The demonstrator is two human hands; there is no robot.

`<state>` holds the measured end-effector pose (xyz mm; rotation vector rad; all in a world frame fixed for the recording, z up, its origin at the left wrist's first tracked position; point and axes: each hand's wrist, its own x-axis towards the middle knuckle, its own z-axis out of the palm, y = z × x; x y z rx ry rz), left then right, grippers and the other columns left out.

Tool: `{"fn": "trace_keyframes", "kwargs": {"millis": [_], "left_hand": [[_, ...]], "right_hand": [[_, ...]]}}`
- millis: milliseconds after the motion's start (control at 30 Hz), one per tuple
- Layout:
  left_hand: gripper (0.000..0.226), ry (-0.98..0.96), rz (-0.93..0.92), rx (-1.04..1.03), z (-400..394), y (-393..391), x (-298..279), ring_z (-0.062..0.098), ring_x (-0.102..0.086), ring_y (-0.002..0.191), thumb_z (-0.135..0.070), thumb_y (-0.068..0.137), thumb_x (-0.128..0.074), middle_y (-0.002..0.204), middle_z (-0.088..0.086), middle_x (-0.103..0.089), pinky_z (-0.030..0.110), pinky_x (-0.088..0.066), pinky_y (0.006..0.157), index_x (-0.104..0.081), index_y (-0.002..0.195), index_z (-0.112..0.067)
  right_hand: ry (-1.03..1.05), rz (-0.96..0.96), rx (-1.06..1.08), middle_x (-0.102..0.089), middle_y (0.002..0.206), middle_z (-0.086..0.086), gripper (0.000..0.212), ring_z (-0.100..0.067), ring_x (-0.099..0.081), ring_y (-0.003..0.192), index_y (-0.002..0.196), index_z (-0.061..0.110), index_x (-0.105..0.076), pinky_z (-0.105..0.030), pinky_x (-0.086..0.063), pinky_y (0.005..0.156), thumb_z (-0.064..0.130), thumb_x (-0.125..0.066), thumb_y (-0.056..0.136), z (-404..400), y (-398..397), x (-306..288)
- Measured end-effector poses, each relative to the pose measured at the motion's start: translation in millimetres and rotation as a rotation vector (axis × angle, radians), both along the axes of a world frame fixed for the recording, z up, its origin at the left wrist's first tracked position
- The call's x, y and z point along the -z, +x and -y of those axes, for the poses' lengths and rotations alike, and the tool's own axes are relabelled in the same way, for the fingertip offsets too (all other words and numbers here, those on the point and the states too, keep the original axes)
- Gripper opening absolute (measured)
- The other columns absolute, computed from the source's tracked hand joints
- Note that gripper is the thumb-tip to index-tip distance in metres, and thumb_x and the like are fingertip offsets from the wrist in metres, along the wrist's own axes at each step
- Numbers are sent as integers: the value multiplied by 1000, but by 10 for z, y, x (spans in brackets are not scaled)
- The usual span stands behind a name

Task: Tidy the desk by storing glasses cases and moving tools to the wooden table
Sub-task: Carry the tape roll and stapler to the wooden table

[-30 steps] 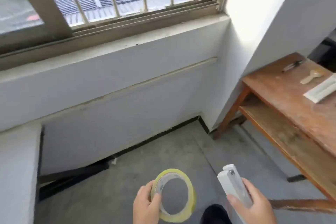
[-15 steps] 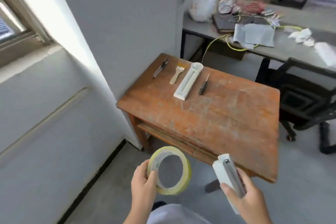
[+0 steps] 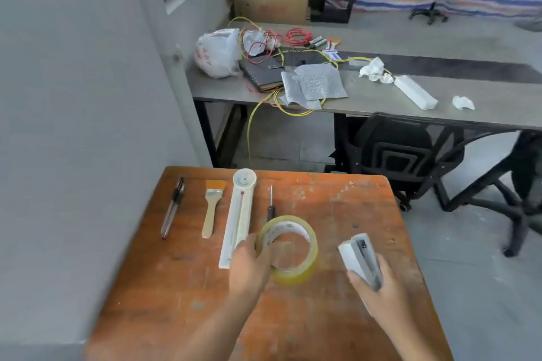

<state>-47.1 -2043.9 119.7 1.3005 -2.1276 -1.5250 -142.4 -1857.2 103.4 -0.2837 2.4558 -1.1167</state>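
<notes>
Hovering over the wooden table (image 3: 337, 214) in the lower middle of the frame, the left hand (image 3: 249, 268) pinches a tape roll (image 3: 289, 249) by its rim while the right hand (image 3: 378, 290) wraps around a white stapler (image 3: 360, 258). Just up and left lie a screwdriver (image 3: 270, 205) and a long white thermometer (image 3: 239, 217) — set down carelessly, the roll could knock them or, landing on edge, roll off.

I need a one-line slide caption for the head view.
Left hand carries tape roll, right hand a stapler, above the wooden table.
</notes>
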Motion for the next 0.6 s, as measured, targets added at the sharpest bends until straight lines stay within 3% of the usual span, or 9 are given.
{"fn": "trace_keyframes", "kwargs": {"millis": [33, 133, 200, 400, 600], "left_hand": [[11, -41, 22, 49, 86, -174, 30, 16, -51, 56, -14, 85, -49, 63, 0, -54, 15, -38, 43, -58, 80, -15], [18, -153, 118, 200, 229, -639, 144, 29, -58, 81, -13, 82, -49, 86, 13, -63, 36, -51, 68, -59, 96, -6], [20, -186, 199, 278, 268, -897, 203, 34, -58, 93, -14, 81, -49, 99, 19, -63, 42, -51, 79, -57, 97, -3], [32, -151, 343, 319, 228, -1355, 310, 36, -50, 110, -14, 84, -45, 119, 21, -53, 42, -43, 93, -47, 114, -1], [42, -123, 360, 253, 146, -1448, 421, 34, -49, 113, -13, 85, -43, 125, 19, -50, 42, -44, 94, -39, 126, -8]], "right_hand": [[5, -4, 34, -58, 91, -6, 36, -26, -57, 81, 100, 27, -45, -39, -46, 66, 37, -65, 72, 69, -87, 29], [40, -9, 145, -57, 88, -11, 37, -28, -54, 77, 106, 8, -51, -36, -41, 59, 21, -68, 76, 205, -369, 127], [111, -51, 181, -55, 87, -10, 41, -28, -52, 76, 107, 3, -51, -33, -37, 54, 23, -68, 76, 283, -556, 169], [291, -116, 196, -59, 106, -15, 49, -30, -53, 94, 110, 3, -49, -30, -33, 65, 33, -65, 75, 461, -1079, 235], [385, -208, 171, -54, 116, -15, 57, -29, -49, 105, 119, 4, -42, -35, -44, 78, 36, -64, 77, 567, -1300, 266]]}}
